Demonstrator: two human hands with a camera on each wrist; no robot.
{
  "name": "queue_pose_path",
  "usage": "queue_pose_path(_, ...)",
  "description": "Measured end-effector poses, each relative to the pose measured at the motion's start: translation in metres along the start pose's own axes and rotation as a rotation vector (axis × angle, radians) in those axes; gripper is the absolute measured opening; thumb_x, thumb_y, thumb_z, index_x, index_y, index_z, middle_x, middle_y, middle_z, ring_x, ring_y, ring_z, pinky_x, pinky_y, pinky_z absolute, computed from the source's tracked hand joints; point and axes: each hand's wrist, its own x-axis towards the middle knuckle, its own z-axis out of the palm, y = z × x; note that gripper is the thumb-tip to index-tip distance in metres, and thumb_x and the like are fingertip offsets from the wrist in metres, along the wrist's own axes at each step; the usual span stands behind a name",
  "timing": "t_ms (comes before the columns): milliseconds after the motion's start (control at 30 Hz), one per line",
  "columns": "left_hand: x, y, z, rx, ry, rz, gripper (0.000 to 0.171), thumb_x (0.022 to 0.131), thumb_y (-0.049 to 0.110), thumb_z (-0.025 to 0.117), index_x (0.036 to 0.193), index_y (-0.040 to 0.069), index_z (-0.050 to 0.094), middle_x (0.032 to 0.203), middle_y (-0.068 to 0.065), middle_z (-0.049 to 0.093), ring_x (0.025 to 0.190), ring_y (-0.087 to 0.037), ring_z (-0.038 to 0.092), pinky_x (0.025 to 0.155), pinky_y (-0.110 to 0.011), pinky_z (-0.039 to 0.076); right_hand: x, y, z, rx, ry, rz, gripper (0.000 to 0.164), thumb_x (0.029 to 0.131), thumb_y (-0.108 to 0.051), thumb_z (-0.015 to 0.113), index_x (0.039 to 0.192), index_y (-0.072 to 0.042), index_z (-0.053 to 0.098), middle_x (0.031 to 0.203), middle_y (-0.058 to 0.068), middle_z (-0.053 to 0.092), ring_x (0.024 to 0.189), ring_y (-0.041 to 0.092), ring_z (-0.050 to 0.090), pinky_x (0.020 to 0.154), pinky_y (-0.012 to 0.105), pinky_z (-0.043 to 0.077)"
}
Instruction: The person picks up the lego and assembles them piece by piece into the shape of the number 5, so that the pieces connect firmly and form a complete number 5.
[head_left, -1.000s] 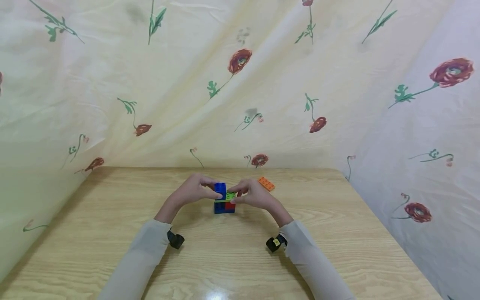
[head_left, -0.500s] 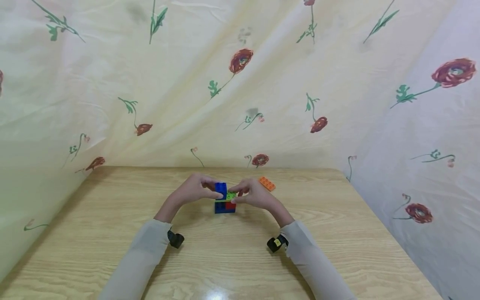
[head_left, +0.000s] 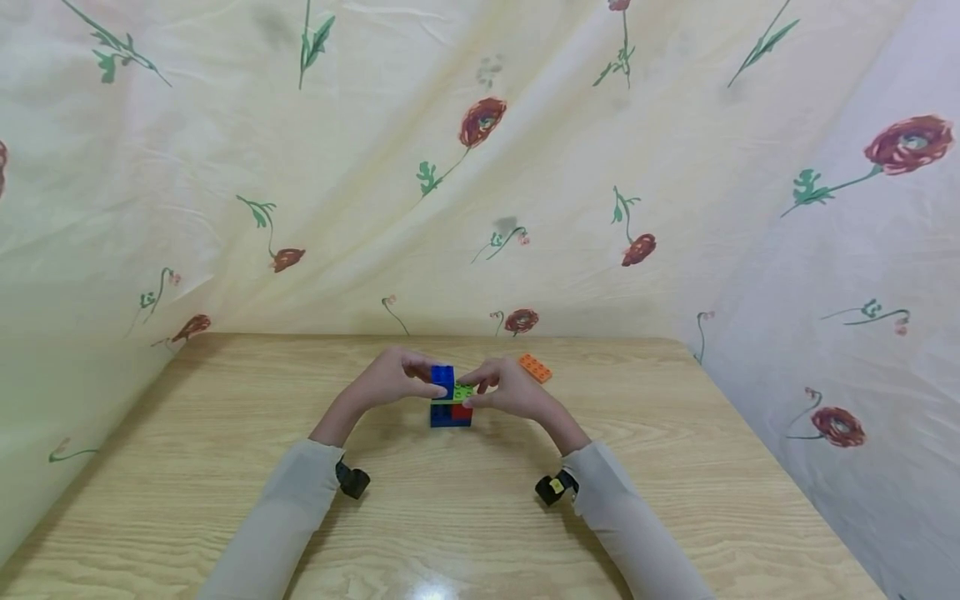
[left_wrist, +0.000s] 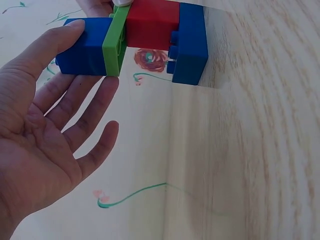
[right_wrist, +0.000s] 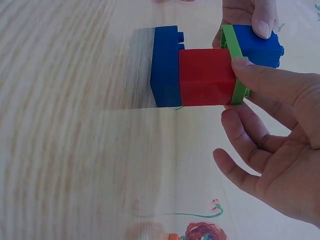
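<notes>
A stack of toy building bricks stands on the wooden table. Its base is a long blue brick (left_wrist: 191, 45); a red brick (right_wrist: 207, 76) sits on the base's right half. Across the red one lies a thin green plate (head_left: 462, 393), overhanging to the left. On the plate's left end is an upper blue brick (left_wrist: 86, 46). My left hand (head_left: 392, 379) pinches this upper blue brick between thumb and fingers. My right hand (head_left: 507, 388) pinches the right end of the green plate, thumb on its near edge, fingers behind.
An orange plate (head_left: 535, 367) with studs lies on the wooden table (head_left: 442, 517) behind my right hand. A flowered cloth (head_left: 360, 167) hangs behind the table and along both sides. Wrist cameras (head_left: 352, 480) sit on both forearms.
</notes>
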Motion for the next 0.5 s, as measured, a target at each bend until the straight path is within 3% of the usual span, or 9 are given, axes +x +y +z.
queue_pose_path(267, 0.0011, -0.0021, -0.0001, 0.001, -0.008, 0.026, 0.039, 0.086, 0.027, 0.084, 0.118, 0.006, 0.076, 0.106, -0.008, 0.078, 0.098, -0.019, 0.072, 0.087, -0.038, 0.058, -0.0012, -0.0016, -0.0014, 0.000, -0.003, -0.015, 0.033, 0.089, -0.018, 0.080, 0.120, -0.009, 0.076, 0.105, 0.005, 0.075, 0.090, 0.014, 0.066, 0.085, 0.034, 0.054)
queue_pose_path(500, 0.0011, -0.0023, 0.0000, -0.006, -0.013, 0.028, 0.037, 0.086, 0.027, 0.083, 0.118, 0.008, 0.076, 0.107, -0.007, 0.078, 0.098, -0.019, 0.072, 0.087, -0.039, 0.058, -0.0022, -0.0042, -0.0021, -0.008, -0.017, -0.009, 0.033, 0.091, -0.020, 0.078, 0.123, -0.011, 0.075, 0.110, 0.004, 0.072, 0.094, 0.015, 0.065, 0.090, 0.040, 0.055)
